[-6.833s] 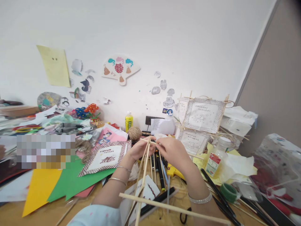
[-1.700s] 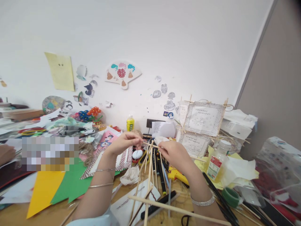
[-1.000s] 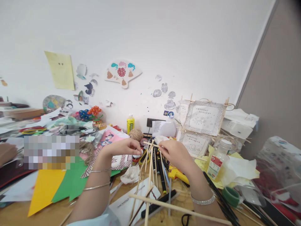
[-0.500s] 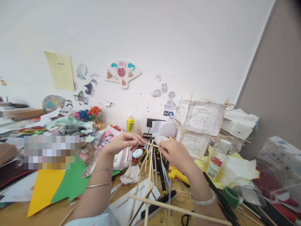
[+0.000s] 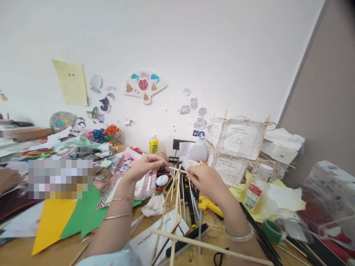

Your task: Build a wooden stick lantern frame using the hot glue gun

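Observation:
A frame of thin bamboo sticks (image 5: 175,207) rises from the bottom edge toward a crossing near the centre. My right hand (image 5: 206,181) pinches the sticks at that crossing, fingers closed. My left hand (image 5: 145,167) hovers just left of the joint with fingertips pinched together on something too thin to make out, perhaps twine. A ball of twine (image 5: 161,155) sits partly hidden behind the left fingers. A white oval object (image 5: 161,180) lies below the hands on the desk.
The wooden desk is crowded: green and yellow paper (image 5: 80,216), black markers (image 5: 188,201), a yellow glue gun (image 5: 210,205), a yellow bottle (image 5: 153,144), a finished stick-and-paper lantern (image 5: 238,142), a jar (image 5: 256,186). Another person's hand (image 5: 7,179) shows at far left.
My left hand has circled beside the joint, dipping and lifting again, and now sits slightly higher. My right hand has kept its hold on the stick crossing.

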Demonstrator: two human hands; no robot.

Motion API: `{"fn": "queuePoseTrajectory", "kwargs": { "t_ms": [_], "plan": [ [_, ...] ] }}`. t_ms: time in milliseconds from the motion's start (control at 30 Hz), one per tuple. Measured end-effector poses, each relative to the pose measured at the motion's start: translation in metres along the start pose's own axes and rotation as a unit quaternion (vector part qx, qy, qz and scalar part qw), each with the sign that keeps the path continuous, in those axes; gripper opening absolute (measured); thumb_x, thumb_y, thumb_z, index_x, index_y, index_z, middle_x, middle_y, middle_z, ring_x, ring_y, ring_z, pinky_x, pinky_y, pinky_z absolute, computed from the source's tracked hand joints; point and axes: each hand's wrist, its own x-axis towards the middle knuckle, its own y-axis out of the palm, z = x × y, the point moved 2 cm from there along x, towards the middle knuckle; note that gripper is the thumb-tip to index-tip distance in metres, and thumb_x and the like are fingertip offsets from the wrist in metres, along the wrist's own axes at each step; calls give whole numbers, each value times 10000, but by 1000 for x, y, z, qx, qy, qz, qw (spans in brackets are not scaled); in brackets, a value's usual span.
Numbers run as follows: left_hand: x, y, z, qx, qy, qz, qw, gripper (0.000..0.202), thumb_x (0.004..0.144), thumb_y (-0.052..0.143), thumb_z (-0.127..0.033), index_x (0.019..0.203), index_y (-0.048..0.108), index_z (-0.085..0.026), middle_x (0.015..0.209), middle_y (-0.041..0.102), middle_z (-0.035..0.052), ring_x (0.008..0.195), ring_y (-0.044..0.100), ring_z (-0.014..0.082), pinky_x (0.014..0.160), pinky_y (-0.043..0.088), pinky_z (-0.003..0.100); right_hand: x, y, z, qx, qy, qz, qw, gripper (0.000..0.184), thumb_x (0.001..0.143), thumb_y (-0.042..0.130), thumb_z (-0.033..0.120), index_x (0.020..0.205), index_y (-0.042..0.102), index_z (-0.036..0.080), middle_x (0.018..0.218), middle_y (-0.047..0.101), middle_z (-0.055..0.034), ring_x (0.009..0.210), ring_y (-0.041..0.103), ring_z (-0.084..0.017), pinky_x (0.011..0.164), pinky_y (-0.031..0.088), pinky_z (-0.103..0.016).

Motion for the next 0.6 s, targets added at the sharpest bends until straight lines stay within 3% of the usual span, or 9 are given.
{"fn": "queuePoseTrajectory", "kwargs": {
  "t_ms": [233, 300, 367, 433, 500, 567, 600],
  "plan": [
    [4, -7, 11, -20, -45, -107, 993, 486, 713, 621, -494, 969, 654, -83, 373, 287, -97, 359, 220, 43, 370, 138, 181, 0, -1, 0, -4, 2, 7, 1000, 221, 901, 416, 232, 725, 544, 193, 699, 608, 4, 647, 514, -114, 557, 234, -234],
    [2, -9, 10, 7, -61, -111, 992, 519, 727, 602, -508, 1026, 647, -87, 379, 277, -97, 363, 209, 46, 371, 123, 185, 0, -1, 0, -4, 2, 8, 1000, 225, 902, 413, 230, 722, 543, 194, 694, 605, 4, 643, 512, -114, 557, 234, -235],
    [-2, -8, 7, 44, -83, -40, 995, 515, 749, 574, -521, 1037, 658, -102, 382, 284, -89, 360, 205, 50, 365, 117, 190, 0, -2, 1, -5, 2, 8, 1000, 229, 903, 412, 231, 719, 542, 194, 689, 600, 4, 640, 510, -115, 555, 234, -237],
    [-8, -4, 3, 67, -102, 112, 986, 491, 771, 551, -520, 1001, 687, -108, 370, 299, -77, 347, 218, 55, 352, 139, 197, 0, -2, 1, -5, 2, 10, 1000, 233, 905, 412, 234, 718, 545, 193, 685, 595, 4, 636, 509, -114, 553, 235, -238],
    [-13, 2, -3, 75, -95, 268, 956, 464, 784, 550, -496, 983, 704, -106, 364, 357, -54, 346, 272, 66, 351, 204, 200, 0, -2, 2, -5, 4, 13, 1000, 234, 906, 414, 237, 718, 548, 192, 680, 591, 4, 630, 506, -113, 551, 235, -238],
    [-15, 6, -10, 80, -45, 347, 933, 411, 774, 588, -453, 969, 715, -114, 440, 500, -1, 413, 402, 91, 412, 320, 205, 0, -2, 2, -3, 6, 13, 1000, 238, 905, 415, 237, 714, 549, 191, 673, 587, 6, 622, 502, -111, 549, 234, -238],
    [-15, 6, -14, 84, -12, 355, 931, 373, 765, 610, -431, 943, 726, -124, 507, 560, 27, 473, 460, 107, 467, 370, 212, 0, -2, 2, -2, 5, 12, 1000, 241, 905, 415, 237, 710, 548, 191, 668, 585, 8, 617, 498, -110, 548, 232, -238]
  ]
}}
